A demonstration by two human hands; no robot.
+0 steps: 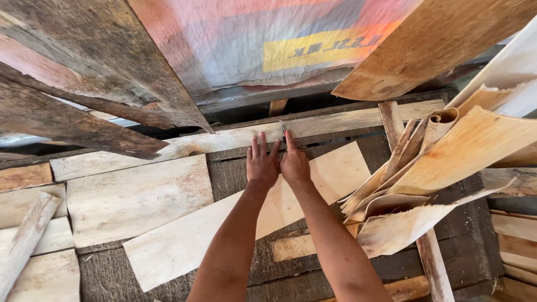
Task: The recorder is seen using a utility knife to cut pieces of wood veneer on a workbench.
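Note:
A long pale sheet of thin wood veneer (pixel 184 240) lies slanted across a dark wooden bench (pixel 229 176). My left hand (pixel 261 162) lies flat on the bench at the sheet's far edge, fingers stretched out and apart. My right hand (pixel 293 162) is beside it, touching it, and holds a small thin dark tool (pixel 284 130) with its tip against a pale plank (pixel 235 138). What kind of tool it is cannot be made out.
A heap of curled veneer sheets (pixel 447 162) rests on the right. More flat veneer pieces (pixel 134 196) lie on the left. Dark rough planks (pixel 72 120) and a woven plastic sack (pixel 268 39) hang over the far side. A wooden slat (pixel 433 263) runs down the right.

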